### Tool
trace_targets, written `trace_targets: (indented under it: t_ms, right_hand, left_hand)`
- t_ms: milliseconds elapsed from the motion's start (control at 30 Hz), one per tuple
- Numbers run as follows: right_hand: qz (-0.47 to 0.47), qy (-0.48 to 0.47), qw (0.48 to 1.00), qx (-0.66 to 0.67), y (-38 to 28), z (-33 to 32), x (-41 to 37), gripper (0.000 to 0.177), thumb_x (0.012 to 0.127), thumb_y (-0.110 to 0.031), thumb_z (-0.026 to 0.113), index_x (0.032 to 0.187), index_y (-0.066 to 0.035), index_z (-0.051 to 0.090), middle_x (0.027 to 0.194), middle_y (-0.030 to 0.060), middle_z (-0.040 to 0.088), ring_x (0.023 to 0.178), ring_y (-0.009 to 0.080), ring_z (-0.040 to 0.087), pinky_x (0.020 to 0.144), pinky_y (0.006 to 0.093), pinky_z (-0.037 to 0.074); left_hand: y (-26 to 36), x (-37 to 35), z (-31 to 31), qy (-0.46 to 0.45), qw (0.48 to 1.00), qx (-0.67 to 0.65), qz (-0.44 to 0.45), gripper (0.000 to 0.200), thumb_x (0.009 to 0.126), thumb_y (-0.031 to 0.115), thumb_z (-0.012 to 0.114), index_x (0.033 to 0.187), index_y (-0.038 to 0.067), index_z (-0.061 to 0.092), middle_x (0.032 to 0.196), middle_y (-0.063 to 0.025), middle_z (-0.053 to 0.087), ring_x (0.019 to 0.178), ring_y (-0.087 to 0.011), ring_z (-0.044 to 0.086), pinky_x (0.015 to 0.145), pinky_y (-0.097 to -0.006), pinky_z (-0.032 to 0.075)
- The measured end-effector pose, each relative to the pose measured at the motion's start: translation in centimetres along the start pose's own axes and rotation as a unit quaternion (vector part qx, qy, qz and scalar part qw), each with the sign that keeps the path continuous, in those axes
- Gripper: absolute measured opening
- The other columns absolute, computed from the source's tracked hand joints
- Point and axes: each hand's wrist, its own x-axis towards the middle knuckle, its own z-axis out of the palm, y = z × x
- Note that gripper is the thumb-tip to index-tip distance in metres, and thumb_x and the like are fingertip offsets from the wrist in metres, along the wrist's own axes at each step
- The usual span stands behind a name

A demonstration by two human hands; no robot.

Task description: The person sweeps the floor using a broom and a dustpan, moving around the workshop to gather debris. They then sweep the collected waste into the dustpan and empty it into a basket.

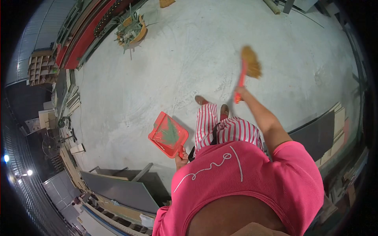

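Observation:
My left hand (182, 159) is closed round the handle of a red dustpan (181, 135), held low at my left side. Inside the pan lie green-grey dust and a few pale strips. Out to the right, my right hand (241, 93) grips the red handle of a short broom (251, 63). Its straw-coloured bristles point forward and look blurred. Below both tools spreads the pale concrete floor (165, 78).
A yellow basket (139, 34) full of scraps stands at the front left beside red beams (84, 33). Dark boards (118, 188) lean at the left rear, and another grey panel (315, 135) is at the right. A roll (271, 7) lies far ahead.

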Motion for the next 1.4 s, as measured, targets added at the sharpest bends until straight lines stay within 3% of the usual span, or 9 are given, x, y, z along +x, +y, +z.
trace_targets:
  t_ms: [67, 100, 367, 700, 967, 1167, 1267, 1300, 1400]
  right_hand:
    - [-0.138, 0.018, 0.99, -0.038, -0.9, 7.9, -2.3, 0.018, 0.066, -0.012, 0.049, 0.079, 0.0, 0.048, 0.064, 0.0096, 0.049, 0.047, 0.0202, 0.046, 0.039, 0.0357, 0.038]
    - [-0.054, -0.075, 0.996, -0.008, -4.5, 10.1, -7.4, 0.006, 0.066, -0.008, 0.045, 0.061, -0.006, 0.042, 0.04, 0.0044, 0.037, 0.03, 0.0175, 0.037, 0.026, 0.0305, 0.033]
    - [0.017, -0.437, 0.899, 0.032, -14.6, 15.3, -5.7, 0.016, 0.069, -0.015, 0.049, 0.079, -0.002, 0.045, 0.05, 0.0026, 0.044, 0.037, 0.0107, 0.04, 0.031, 0.0248, 0.033]
    - [-0.06, -0.107, 0.983, -0.138, -23.2, 4.2, -18.8, 0.062, 0.07, -0.007, 0.046, 0.124, -0.017, 0.016, 0.052, -0.0006, 0.038, 0.036, 0.007, 0.035, 0.032, 0.0204, 0.033]
    - [-0.034, 0.112, 0.992, 0.037, -25.5, -4.5, -14.3, 0.02, 0.069, -0.007, 0.043, 0.085, -0.007, 0.031, 0.049, 0.0037, 0.038, 0.035, 0.0127, 0.039, 0.03, 0.0254, 0.036]
    - [0.061, 0.068, 0.938, 0.334, -29.5, -15.1, -3.2, 0.015, 0.068, -0.014, 0.045, 0.055, -0.01, 0.038, 0.047, 0.0007, 0.043, 0.037, 0.0113, 0.041, 0.031, 0.0216, 0.035]
    - [-0.04, 0.022, 0.978, 0.204, -31.2, -12.1, -1.2, 0.013, 0.068, -0.016, 0.046, 0.059, -0.009, 0.041, 0.047, 0.0008, 0.043, 0.039, 0.0134, 0.043, 0.033, 0.0237, 0.036]
    - [-0.061, 0.007, 0.939, 0.339, -30.8, -11.2, 2.7, 0.012, 0.07, -0.015, 0.048, 0.061, -0.008, 0.042, 0.049, 0.002, 0.043, 0.04, 0.0145, 0.043, 0.034, 0.026, 0.037]
    - [0.02, 0.133, 0.945, 0.299, -32.3, -2.0, 6.4, 0.013, 0.065, -0.006, 0.054, 0.064, -0.008, 0.041, 0.05, 0.0032, 0.042, 0.041, 0.0142, 0.043, 0.038, 0.0269, 0.041]
  left_hand:
    - [-1.0, 1.2, 0.4, 0.0, 0.999, -0.045, 0.007, 0.033, 0.081, 0.029, 0.029, 0.097, 0.005, 0.045, 0.076, -0.011, 0.055, 0.05, -0.0143, 0.046, 0.045, -0.0225, 0.038]
    - [-1.1, 1.6, 0.9, -0.003, 0.999, -0.042, 0.005, 0.033, 0.081, 0.029, 0.029, 0.097, 0.005, 0.045, 0.076, -0.011, 0.055, 0.05, -0.0143, 0.046, 0.045, -0.0225, 0.038]
    - [0.6, 4.5, 11.4, 0.054, 0.993, -0.094, 0.051, 0.031, 0.08, 0.029, 0.034, 0.099, 0.006, 0.044, 0.076, -0.0116, 0.054, 0.049, -0.0146, 0.046, 0.041, -0.0232, 0.039]
    - [7.8, 9.7, 26.5, -0.11, 0.992, -0.058, -0.005, 0.034, 0.08, 0.031, 0.03, 0.1, 0.007, 0.043, 0.081, -0.009, 0.053, 0.051, -0.0116, 0.045, 0.044, -0.0211, 0.039]
    - [12.6, 12.9, 34.0, -0.131, 0.991, -0.012, -0.02, 0.033, 0.081, 0.031, 0.03, 0.101, 0.008, 0.044, 0.078, -0.0063, 0.054, 0.051, -0.0099, 0.045, 0.045, -0.0195, 0.038]
    - [14.8, 13.8, 38.3, -0.137, 0.99, 0.006, -0.018, 0.036, 0.081, 0.033, 0.029, 0.101, 0.007, 0.043, 0.079, -0.0063, 0.053, 0.051, -0.0097, 0.045, 0.045, -0.0191, 0.037]
    - [15.6, 14.3, 39.2, -0.068, 0.998, -0.008, -0.015, 0.039, 0.081, 0.037, 0.028, 0.101, 0.007, 0.043, 0.083, -0.0066, 0.052, 0.051, -0.0098, 0.045, 0.044, -0.0193, 0.038]
    - [15.9, 14.5, 39.0, -0.066, 0.998, -0.008, -0.015, 0.039, 0.081, 0.037, 0.028, 0.101, 0.007, 0.043, 0.083, -0.0066, 0.052, 0.051, -0.0098, 0.045, 0.044, -0.0193, 0.038]
    - [16.5, 14.6, 38.7, -0.102, 0.995, 0.004, -0.014, 0.038, 0.081, 0.036, 0.029, 0.102, 0.008, 0.043, 0.081, -0.0072, 0.053, 0.051, -0.0106, 0.045, 0.044, -0.0196, 0.039]
